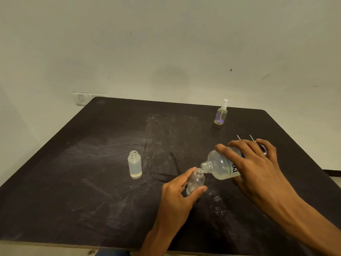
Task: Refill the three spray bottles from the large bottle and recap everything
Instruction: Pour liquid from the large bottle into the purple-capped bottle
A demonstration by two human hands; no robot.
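My right hand (252,163) grips the large translucent bottle (221,166), tipped on its side with its open neck at the mouth of a small clear bottle (196,180). My left hand (177,193) holds that small uncapped bottle upright on the table. A second uncapped small bottle (135,165), frosted and with some liquid at the bottom, stands alone to the left. A third small bottle (221,115) with its white spray top on stands at the far right. Two thin white tubes (245,138) of loose spray tops stick out behind my right hand.
The dark, scuffed table (92,191) meets a pale wall at the back. A white wall socket plate (83,98) sits just behind the table's far left corner. The table's near edge runs along the bottom of the view.
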